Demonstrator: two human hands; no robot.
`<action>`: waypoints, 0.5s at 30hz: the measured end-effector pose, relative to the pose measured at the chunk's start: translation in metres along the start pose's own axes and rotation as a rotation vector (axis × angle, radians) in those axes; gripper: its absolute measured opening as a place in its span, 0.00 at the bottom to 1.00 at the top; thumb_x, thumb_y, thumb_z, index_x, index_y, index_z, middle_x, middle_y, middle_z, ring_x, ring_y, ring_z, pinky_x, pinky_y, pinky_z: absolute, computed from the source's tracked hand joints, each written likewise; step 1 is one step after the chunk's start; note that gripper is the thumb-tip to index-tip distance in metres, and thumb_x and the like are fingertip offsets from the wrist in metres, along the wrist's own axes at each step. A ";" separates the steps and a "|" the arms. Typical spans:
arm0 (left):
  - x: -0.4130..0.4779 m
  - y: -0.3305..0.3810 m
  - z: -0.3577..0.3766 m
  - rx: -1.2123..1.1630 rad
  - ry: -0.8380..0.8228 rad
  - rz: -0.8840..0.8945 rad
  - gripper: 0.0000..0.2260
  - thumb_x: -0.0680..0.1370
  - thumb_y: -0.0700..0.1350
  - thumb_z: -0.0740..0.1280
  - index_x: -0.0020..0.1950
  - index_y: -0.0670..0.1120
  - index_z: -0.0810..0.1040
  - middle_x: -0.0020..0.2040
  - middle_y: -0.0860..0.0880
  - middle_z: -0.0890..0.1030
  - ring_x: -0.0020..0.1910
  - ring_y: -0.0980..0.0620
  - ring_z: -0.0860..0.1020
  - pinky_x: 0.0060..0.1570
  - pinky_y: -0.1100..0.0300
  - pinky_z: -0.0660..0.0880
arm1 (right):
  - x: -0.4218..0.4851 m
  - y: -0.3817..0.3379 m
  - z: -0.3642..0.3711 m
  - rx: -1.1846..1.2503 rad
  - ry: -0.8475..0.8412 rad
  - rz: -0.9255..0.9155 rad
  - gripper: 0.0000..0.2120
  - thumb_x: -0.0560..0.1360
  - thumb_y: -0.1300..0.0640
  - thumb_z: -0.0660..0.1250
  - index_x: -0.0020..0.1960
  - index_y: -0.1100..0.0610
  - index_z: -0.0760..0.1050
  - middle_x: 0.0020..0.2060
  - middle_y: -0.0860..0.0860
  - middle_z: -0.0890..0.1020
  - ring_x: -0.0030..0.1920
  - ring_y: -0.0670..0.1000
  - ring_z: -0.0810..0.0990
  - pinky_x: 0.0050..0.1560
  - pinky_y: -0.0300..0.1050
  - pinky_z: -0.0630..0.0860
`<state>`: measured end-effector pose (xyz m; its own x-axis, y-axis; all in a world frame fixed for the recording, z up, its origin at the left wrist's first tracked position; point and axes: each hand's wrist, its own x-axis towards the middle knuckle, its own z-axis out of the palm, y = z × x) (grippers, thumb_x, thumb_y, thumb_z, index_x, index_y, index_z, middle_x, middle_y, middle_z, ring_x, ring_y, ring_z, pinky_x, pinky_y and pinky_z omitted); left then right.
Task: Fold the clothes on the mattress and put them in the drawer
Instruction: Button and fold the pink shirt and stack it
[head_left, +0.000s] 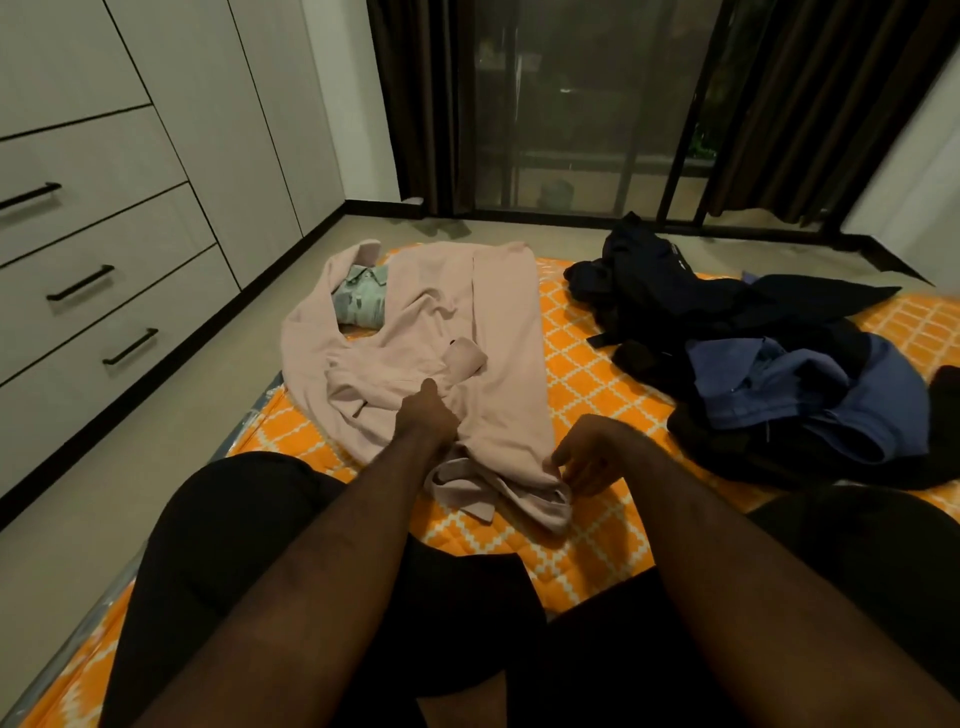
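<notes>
Orange-patterned mattress (587, 395) lies on floor (156, 441) beside white drawers (130, 306).

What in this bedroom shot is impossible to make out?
All in the head view:
1. The greenish patterned shirt: mostly covered by the pink shirt.
2. The dark clothes pile: tangled and dim, so the garment count is unclear.
3. The left hand: its back hides whether the fingers grip the pink shirt.
4. The drawers: closed fronts hide the insides, and the left edge cuts them off.
</notes>
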<state>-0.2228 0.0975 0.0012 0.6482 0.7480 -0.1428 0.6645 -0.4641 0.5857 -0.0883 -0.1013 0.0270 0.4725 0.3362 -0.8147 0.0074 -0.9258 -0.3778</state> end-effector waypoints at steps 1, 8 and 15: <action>-0.002 0.002 -0.001 -0.025 0.024 0.048 0.18 0.79 0.45 0.67 0.67 0.41 0.71 0.64 0.36 0.78 0.62 0.35 0.76 0.56 0.51 0.73 | -0.001 -0.002 0.002 -0.014 -0.009 0.002 0.18 0.81 0.56 0.69 0.65 0.67 0.75 0.53 0.59 0.83 0.42 0.55 0.83 0.39 0.47 0.81; -0.014 0.010 -0.009 0.190 0.174 0.174 0.19 0.79 0.39 0.63 0.69 0.45 0.71 0.63 0.39 0.70 0.57 0.35 0.76 0.54 0.46 0.75 | -0.001 -0.001 0.011 -0.158 0.107 -0.059 0.08 0.79 0.60 0.71 0.54 0.65 0.79 0.43 0.59 0.84 0.35 0.52 0.83 0.42 0.48 0.82; -0.020 0.009 -0.007 0.409 0.136 0.165 0.13 0.79 0.48 0.66 0.63 0.50 0.75 0.63 0.43 0.70 0.62 0.40 0.70 0.60 0.47 0.72 | -0.017 -0.005 0.009 -0.313 0.398 -0.525 0.20 0.73 0.42 0.76 0.51 0.58 0.80 0.43 0.54 0.83 0.41 0.53 0.81 0.38 0.45 0.78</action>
<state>-0.2323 0.0819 0.0151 0.7214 0.6909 0.0476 0.6662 -0.7111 0.2248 -0.1044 -0.1006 0.0394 0.6215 0.7167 -0.3163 0.5449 -0.6856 -0.4828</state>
